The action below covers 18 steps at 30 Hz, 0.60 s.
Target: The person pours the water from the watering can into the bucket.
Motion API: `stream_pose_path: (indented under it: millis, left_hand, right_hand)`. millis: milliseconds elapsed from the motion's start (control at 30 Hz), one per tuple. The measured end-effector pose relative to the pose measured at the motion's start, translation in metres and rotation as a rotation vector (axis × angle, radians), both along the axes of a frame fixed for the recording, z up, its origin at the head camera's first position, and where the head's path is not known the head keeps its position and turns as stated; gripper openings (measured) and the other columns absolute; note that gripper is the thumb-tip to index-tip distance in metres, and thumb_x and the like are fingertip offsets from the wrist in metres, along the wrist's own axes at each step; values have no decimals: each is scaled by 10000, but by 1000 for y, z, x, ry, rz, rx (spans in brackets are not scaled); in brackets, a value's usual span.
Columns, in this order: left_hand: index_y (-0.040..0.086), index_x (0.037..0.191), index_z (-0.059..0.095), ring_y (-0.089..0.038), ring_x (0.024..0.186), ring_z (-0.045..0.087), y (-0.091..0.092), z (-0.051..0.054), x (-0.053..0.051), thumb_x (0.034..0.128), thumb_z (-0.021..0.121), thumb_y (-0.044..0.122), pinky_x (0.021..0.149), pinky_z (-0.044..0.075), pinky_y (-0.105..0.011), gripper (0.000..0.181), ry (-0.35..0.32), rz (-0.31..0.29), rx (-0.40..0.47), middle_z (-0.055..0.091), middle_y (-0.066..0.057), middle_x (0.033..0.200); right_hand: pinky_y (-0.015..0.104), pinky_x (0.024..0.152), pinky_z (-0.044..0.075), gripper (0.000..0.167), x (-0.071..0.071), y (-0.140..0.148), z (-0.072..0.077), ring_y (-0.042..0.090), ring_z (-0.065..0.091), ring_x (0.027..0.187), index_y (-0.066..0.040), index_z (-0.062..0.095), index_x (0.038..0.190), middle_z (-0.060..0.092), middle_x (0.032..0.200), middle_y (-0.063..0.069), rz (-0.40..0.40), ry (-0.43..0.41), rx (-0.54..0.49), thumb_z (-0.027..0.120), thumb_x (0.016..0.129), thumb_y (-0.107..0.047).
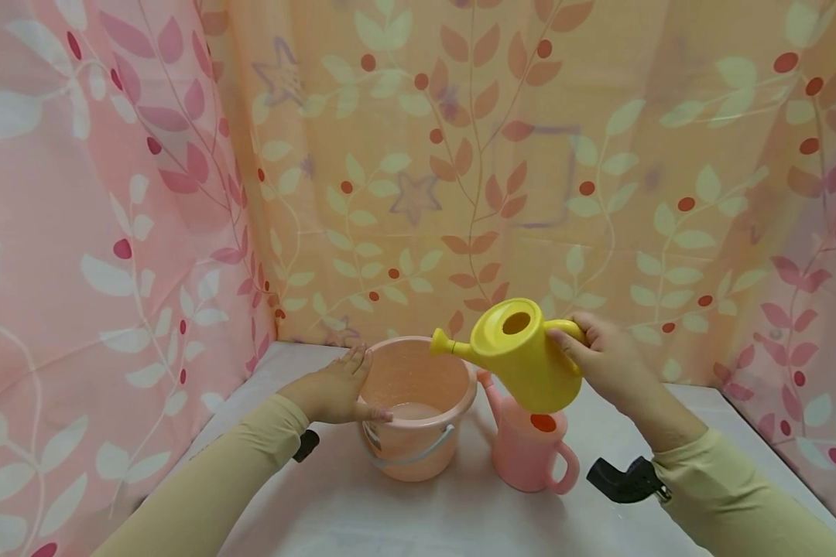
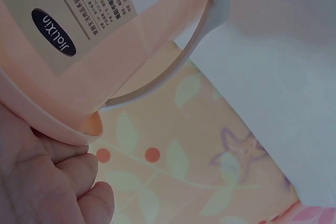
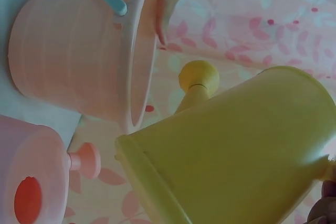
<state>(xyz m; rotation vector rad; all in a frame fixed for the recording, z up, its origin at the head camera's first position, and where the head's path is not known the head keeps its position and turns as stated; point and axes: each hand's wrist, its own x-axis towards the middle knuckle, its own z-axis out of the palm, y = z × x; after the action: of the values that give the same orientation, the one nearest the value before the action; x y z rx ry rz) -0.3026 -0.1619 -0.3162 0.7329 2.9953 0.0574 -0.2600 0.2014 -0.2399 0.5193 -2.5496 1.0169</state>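
Note:
My right hand (image 1: 602, 360) grips the handle of a yellow watering can (image 1: 529, 363), which is held above the table and tilted left. Its round spout head lies over the right part of the mouth of a peach bucket (image 1: 411, 456). At the bucket's left rim is my left hand (image 1: 334, 387), its thumb across the front of the rim and its fingers farther back. The left wrist view shows bent fingers (image 2: 84, 171) against the rim. A pink watering can (image 1: 529, 449) stands right of the bucket, partly beneath the yellow one. What lies inside the yellow can is hidden.
A white table (image 1: 453, 526) bears the bucket and pink can. The bucket's pale blue handle (image 1: 418, 452) hangs down its front. Leaf-patterned curtains (image 1: 404, 155) enclose the back and both sides. Black wrist mounts (image 1: 623, 480) sit below both wrists.

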Motion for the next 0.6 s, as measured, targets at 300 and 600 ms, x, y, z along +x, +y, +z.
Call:
stream_pose_path:
  millis: [300, 600]
  left_hand:
    - [-66, 1432, 128, -323, 1384, 69, 0, 0, -1, 709, 369, 820, 1097, 150, -460, 1170, -7, 3, -10, 68, -243, 1492]
    - [-68, 1432, 127, -325, 1384, 71, 0, 0, -1, 713, 378, 814, 1097, 151, -460, 1165, -7, 0, -11, 65, -239, 1494]
  right_hand:
    - [283, 551, 420, 349, -1, -2, 0, 226, 463, 692, -64, 574, 954, 480, 733, 84, 26, -33, 21, 524, 908, -407]
    - [291, 575, 442, 339, 0, -5, 3, 226, 478, 709, -58, 562, 936, 481, 748, 83, 45, -43, 41, 527, 911, -395]
